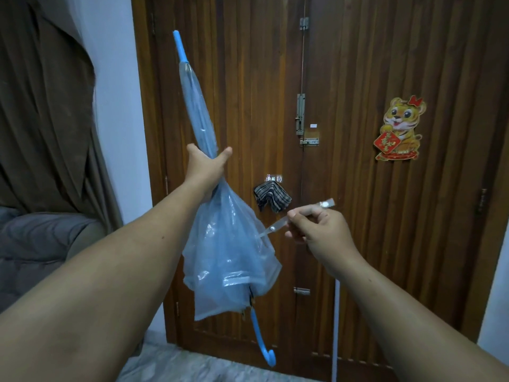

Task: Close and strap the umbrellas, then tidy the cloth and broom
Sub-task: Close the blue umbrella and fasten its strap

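A translucent blue umbrella (220,244) is closed and held tip-up, its blue tip at upper left and its curved blue handle (264,346) hanging low. My left hand (205,166) grips the folded canopy around its middle. Below the grip the canopy hangs loose and baggy. My right hand (316,224) pinches the clear strap (297,216) and pulls it out to the right, away from the canopy. A checked cloth (271,195) hangs on a hook on the door behind. A thin white pole (336,326), maybe the broom's handle, leans against the door under my right arm.
A wooden double door (358,78) with bolts (300,114) fills the view ahead; a tiger sticker (399,128) is on its right leaf. Brown curtain (46,106) and a grey sofa (35,252) stand at left. Pale tiled floor (176,362) lies below.
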